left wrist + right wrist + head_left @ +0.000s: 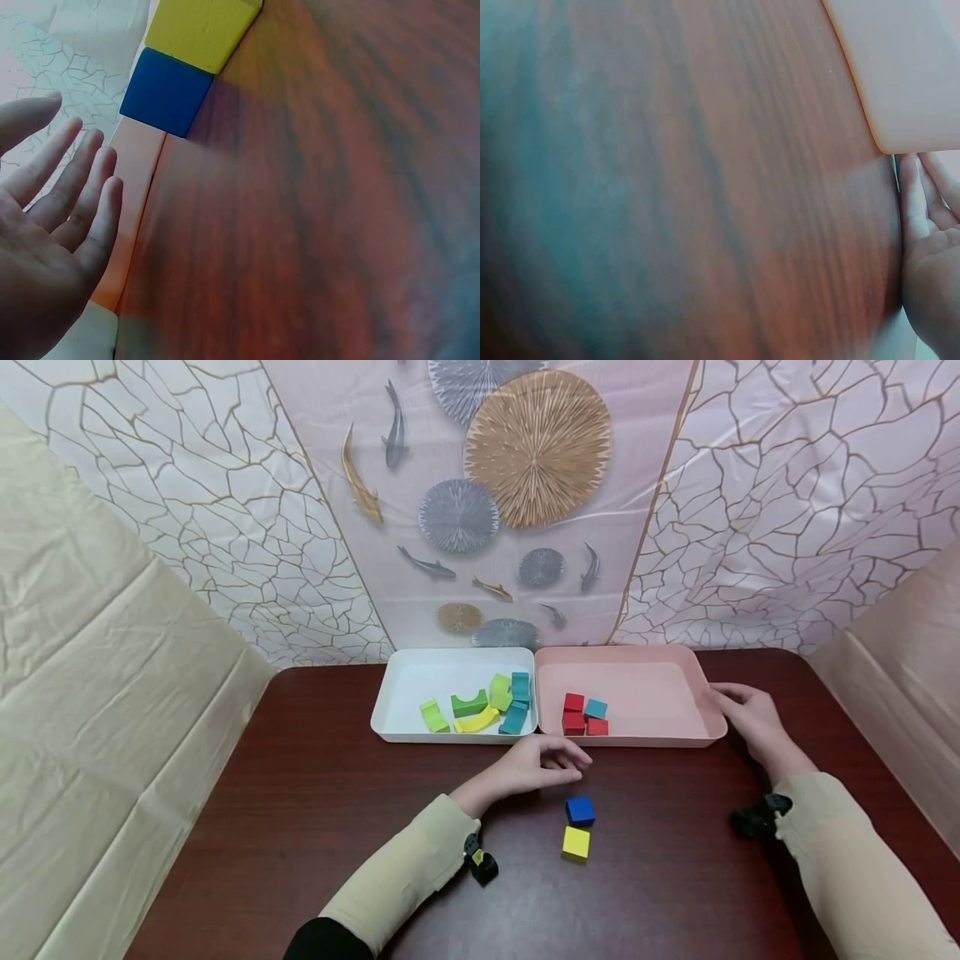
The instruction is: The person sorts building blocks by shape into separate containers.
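Note:
Fingers loosely bent and holding nothing, my left hand (543, 764) hovers in front of where the two trays meet. Just nearer to me, a blue cube (580, 811) and a yellow cube (576, 843) sit on the table, one before the other. In the left wrist view that hand (64, 210) has its fingers spread, apart from the blue cube (166, 91). At the right end of the pink tray (645, 693), my right hand (750, 718) touches its side wall. The right wrist view shows straight fingers (913, 195) at the pink tray's corner (907, 90).
Inside the pink tray lie red cubes (573, 723) and a teal block (596, 708). The white tray (412, 672) beside it holds several green, yellow and teal blocks (513, 718). A patterned cloth (480, 585) hangs behind the dark wooden table (315, 827).

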{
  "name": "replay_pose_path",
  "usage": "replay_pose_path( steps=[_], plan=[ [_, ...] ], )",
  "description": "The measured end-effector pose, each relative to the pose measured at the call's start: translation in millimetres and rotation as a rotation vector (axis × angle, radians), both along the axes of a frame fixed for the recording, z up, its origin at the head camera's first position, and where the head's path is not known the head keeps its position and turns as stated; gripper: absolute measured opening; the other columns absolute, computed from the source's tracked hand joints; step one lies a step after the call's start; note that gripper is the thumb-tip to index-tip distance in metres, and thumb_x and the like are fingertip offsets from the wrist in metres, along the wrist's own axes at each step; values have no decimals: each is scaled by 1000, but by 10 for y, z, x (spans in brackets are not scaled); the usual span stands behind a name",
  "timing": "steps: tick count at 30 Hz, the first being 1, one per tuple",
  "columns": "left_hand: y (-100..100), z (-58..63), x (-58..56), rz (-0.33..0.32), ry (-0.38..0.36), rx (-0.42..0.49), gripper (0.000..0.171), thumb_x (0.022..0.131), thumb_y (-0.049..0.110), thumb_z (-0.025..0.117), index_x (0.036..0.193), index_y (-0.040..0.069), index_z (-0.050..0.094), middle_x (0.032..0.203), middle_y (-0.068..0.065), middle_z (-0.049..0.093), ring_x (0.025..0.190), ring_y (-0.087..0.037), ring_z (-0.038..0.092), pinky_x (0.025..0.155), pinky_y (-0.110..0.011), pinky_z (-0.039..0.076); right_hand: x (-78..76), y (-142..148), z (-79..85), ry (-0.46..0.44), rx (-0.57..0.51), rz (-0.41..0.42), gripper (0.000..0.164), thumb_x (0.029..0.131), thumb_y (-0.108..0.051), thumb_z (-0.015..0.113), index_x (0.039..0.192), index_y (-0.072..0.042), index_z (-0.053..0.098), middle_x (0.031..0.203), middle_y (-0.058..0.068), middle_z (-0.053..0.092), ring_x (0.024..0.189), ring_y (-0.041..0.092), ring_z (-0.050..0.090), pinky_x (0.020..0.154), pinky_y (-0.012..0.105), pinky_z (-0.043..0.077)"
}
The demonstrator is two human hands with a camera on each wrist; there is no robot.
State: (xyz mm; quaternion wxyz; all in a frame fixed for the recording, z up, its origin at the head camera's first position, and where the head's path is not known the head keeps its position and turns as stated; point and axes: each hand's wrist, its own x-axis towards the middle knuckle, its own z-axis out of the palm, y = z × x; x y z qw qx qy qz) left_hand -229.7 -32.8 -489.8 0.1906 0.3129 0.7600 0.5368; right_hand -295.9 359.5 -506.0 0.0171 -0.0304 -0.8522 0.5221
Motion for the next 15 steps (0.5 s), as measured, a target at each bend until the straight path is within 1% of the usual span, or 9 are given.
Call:
replay_pose_path(
  steps=[5, 10, 15],
  plan=[
    [-14, -11, 23, -30, -40, -31, 29, 99, 6, 74, 128, 3, 72, 128, -17, 74, 94, -1, 72, 89, -20, 61, 0, -2, -3, 0, -1, -1, 68, 108, -37, 61, 146, 18, 50, 93, -45, 50, 92, -23, 46, 76, 3, 45],
    [-27, -5, 44, -52, -71, -71, 32, 99, 9, 75, 131, 5, 71, 131, -14, 73, 98, -1, 71, 92, -20, 60, -6, 3, -5, -5, 8, -5, 68, 108, -38, 60, 147, 17, 51, 92, -45, 49, 92, -22, 45, 76, 3, 45],
    [-39, -14, 47, -70, -95, -97, 35, 100, 9, 74, 134, 5, 70, 135, -16, 72, 104, -4, 72, 94, -18, 59, -12, 5, -5, -16, 22, -8, 68, 108, -40, 59, 148, 14, 51, 93, -43, 48, 92, -22, 45, 76, 4, 45]
  ],
)
